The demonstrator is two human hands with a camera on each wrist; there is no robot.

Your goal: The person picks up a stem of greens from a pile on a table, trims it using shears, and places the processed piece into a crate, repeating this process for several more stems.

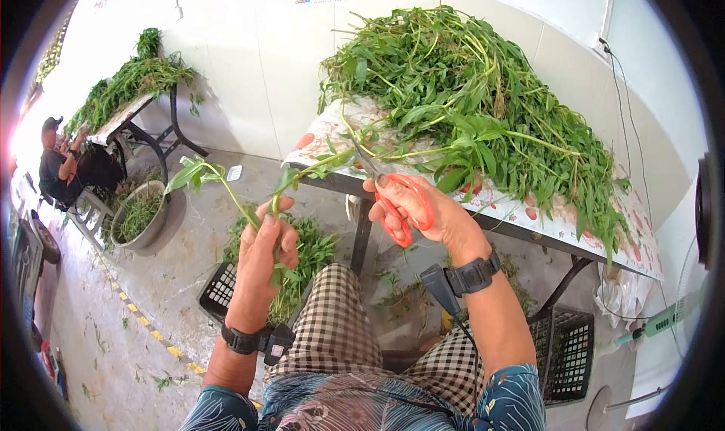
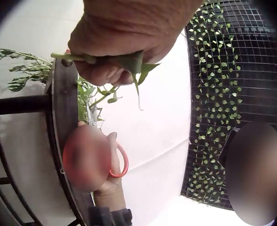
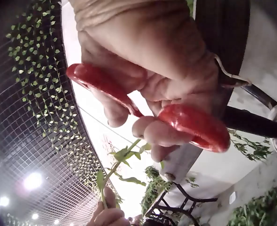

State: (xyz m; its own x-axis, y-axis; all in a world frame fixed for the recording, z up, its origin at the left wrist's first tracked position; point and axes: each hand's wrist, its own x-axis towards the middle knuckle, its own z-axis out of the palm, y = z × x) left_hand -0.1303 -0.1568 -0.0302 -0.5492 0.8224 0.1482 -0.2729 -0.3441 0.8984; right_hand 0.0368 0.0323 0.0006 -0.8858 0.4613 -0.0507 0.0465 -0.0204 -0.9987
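Head view: left hand pinches a leafy stem at 9 o'clock; right hand grips scissors near centre. Judged unfinished: crate at 8 o'clock contains greens, but the large heap awaits on the counter at 1 o'clock.

Left wrist view: fingers clasp the stem toward 11 o'clock.

Right wrist view: fingers occupy both red handles.

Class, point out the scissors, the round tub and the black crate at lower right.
Scissors [image 3: 199, 123]: right wrist view, red handle loop.
Round tub [image 1: 149, 236]: head view, outer wall.
Black crate [image 1: 572, 355]: head view, latticed side.
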